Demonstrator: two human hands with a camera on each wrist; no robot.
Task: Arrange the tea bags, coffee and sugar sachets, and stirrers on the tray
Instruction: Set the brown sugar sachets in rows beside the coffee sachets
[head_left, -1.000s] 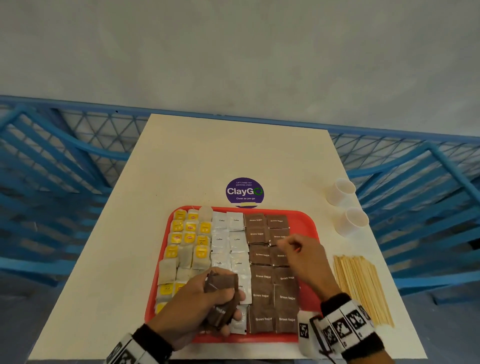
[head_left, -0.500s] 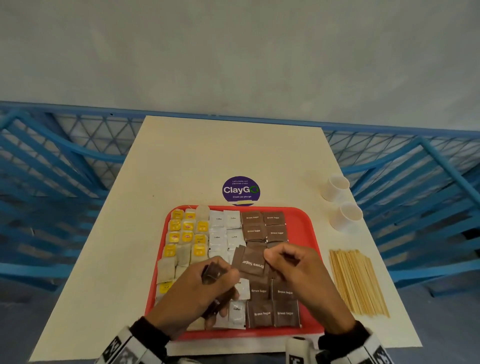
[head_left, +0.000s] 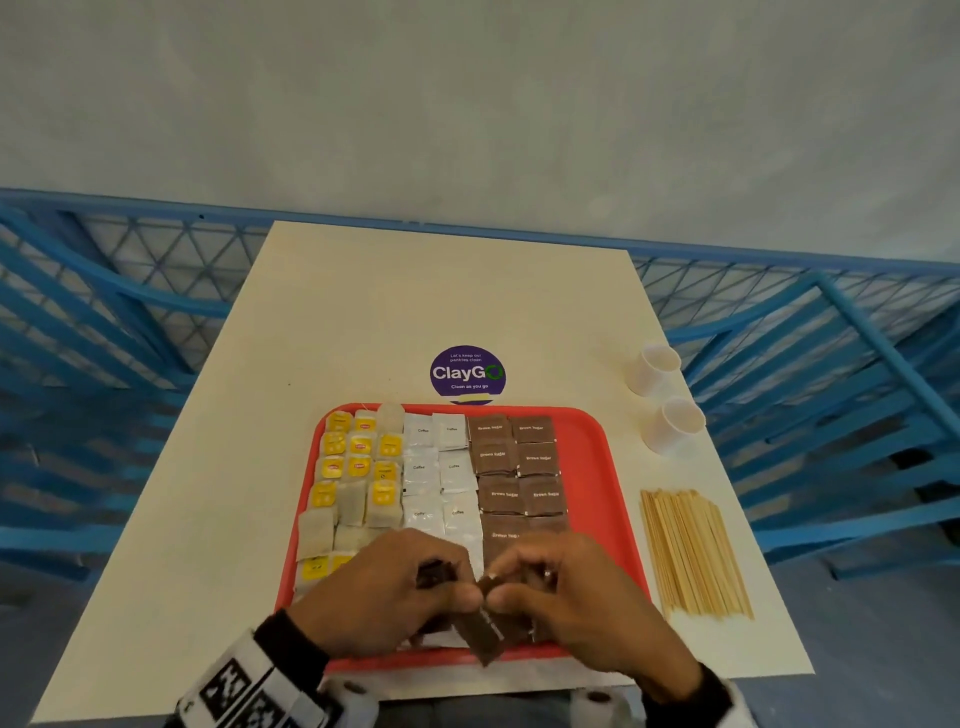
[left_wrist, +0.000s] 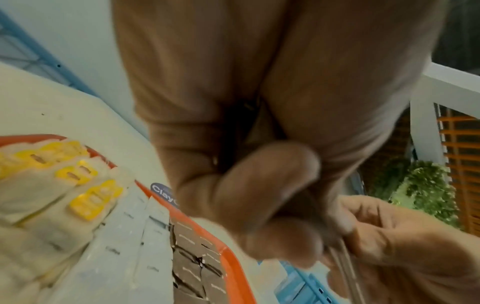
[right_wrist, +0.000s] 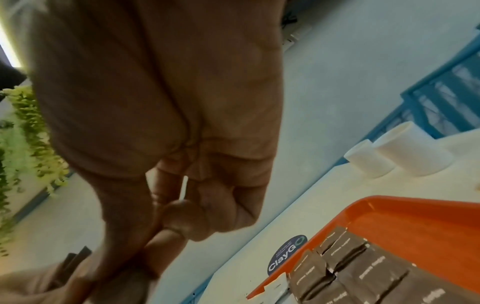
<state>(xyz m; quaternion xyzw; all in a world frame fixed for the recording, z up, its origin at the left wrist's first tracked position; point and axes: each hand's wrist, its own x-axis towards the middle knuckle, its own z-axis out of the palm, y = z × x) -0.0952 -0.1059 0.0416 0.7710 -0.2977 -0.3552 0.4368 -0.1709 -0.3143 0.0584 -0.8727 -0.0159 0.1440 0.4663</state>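
While pinching one brown sugar sachet (head_left: 485, 626) together over red tray's (head_left: 587, 457) near edge, left hand (head_left: 384, 597) also grips more sachets, right hand (head_left: 576, 608) only this one. Beside tray: two white cups (head_left: 655, 368), one stirrer pile (head_left: 693, 553).

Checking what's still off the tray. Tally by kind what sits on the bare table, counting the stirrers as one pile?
white cups: 2
stirrer pile: 1
ClayGo sticker: 1
Total: 4

Brown sugar sachets (head_left: 511, 470) lie in rows on red tray (head_left: 592, 467).
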